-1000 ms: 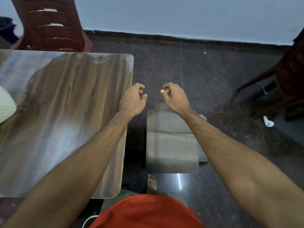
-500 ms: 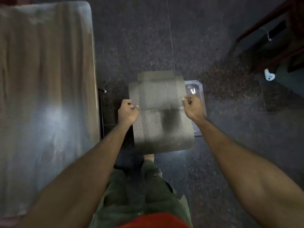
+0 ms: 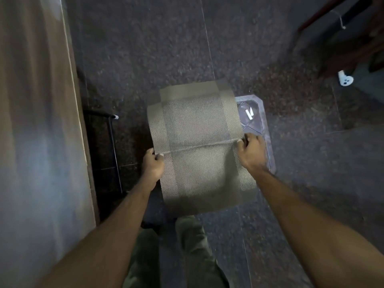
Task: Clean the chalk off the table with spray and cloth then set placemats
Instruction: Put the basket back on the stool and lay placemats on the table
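A grey woven placemat [image 3: 199, 169] hangs in front of me over the dark floor, held by its upper edge. My left hand [image 3: 152, 165] pinches the left end of that edge and my right hand [image 3: 250, 151] pinches the right end. More grey placemats [image 3: 193, 113] lie stacked beneath it, on a clear plastic tray [image 3: 261, 119] on the floor. The wooden table [image 3: 37, 129] runs down the left side, its top hazy with whitish chalk smear.
The table's black metal leg frame [image 3: 113, 142] stands between table and placemats. A dark red chair [image 3: 353, 36] fills the upper right, with a small white object [image 3: 345, 80] on the floor by it. My green trousers [image 3: 187, 252] show at the bottom.
I have bent down from the table's corner toward the floor stack. Both hands went from loosely curled and holding nothing to pinching one placemat, which now lifts off the stack.
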`<state>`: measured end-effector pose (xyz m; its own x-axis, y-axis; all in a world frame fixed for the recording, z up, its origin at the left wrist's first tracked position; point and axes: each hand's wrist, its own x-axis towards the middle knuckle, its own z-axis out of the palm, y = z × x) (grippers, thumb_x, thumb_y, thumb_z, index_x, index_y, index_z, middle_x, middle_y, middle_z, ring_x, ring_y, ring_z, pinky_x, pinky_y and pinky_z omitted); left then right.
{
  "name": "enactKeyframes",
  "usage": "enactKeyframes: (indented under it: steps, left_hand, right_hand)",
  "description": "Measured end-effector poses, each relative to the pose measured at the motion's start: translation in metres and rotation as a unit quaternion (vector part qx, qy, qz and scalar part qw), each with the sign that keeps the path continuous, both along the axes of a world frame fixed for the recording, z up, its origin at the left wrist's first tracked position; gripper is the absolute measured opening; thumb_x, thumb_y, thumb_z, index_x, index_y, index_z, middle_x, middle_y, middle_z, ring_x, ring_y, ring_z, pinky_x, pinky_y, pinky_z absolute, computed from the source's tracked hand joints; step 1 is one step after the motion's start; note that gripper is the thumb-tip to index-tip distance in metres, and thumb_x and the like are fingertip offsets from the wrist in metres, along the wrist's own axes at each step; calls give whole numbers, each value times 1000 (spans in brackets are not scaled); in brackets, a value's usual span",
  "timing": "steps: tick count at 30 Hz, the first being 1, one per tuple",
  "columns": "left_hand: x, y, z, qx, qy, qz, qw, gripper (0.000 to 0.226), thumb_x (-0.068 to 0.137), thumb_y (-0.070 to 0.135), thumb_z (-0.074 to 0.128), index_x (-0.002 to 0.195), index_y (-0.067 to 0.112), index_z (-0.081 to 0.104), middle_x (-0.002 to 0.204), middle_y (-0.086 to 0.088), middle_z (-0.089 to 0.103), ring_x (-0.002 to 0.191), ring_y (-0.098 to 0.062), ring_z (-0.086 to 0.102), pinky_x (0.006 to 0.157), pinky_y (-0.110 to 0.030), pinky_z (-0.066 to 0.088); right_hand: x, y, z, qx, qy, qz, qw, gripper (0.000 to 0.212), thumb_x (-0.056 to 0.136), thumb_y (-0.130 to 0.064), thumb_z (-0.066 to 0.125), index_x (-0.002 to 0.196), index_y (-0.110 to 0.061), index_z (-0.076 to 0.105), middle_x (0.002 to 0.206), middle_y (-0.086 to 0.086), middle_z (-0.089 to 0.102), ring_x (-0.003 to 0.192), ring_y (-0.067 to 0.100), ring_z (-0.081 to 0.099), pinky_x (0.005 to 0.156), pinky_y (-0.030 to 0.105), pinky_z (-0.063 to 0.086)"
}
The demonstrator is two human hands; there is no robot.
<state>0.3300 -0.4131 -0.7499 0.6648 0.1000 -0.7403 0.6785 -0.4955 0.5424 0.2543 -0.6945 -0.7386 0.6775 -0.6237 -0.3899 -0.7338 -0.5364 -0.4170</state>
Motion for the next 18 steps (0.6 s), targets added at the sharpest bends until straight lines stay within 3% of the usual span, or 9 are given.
enactKeyframes:
  steps: [3,5,9,12,15,18]
  left_hand:
    - [2,-2,-2,1,-6,13,1000,37,101,10,45,138,3,44,116,-11,62,82,-19,61,70,-32,51]
    - [1,-1,-3,6,-13,25,1000,36,101,8,45,137,5,44,111,-12,63,74,-14,56,59,-26,44]
    - [-2,1,-6,13,-51,33,998,33,98,8,51,130,6,46,91,-8,64,69,-17,56,62,-29,44]
    - [-2,2,-5,19,-79,1,997,30,97,12,54,125,12,45,98,-15,66,80,-32,62,70,-38,48]
    - [-2,4,-1,12,-110,-50,993,31,98,15,53,125,13,40,97,-13,67,80,-34,63,70,-40,49]
    - [-3,5,14,15,-162,-71,984,29,98,10,50,124,10,38,87,-10,65,76,-35,63,66,-42,52]
  right_hand:
    - [6,-1,-6,1,-6,-13,1000,25,95,-31,55,97,-8,62,105,18,60,105,28,49,88,38,45]
    - [9,-1,-7,17,-11,-30,999,23,94,-32,58,94,-10,63,104,16,59,101,28,52,86,38,48]
    - [13,-8,-14,25,-27,-38,999,32,87,-40,60,74,-11,60,79,13,63,76,30,60,71,40,53]
    - [16,-15,-16,45,-26,-40,998,34,88,-27,70,63,-10,55,60,5,58,55,23,54,55,33,43]
    - [18,-16,-15,66,-31,-43,996,24,88,-24,71,80,-7,56,71,7,58,60,21,52,60,31,40]
    - [15,-8,-1,50,-30,-2,998,22,94,-25,62,91,-9,46,86,9,54,70,25,51,64,37,41]
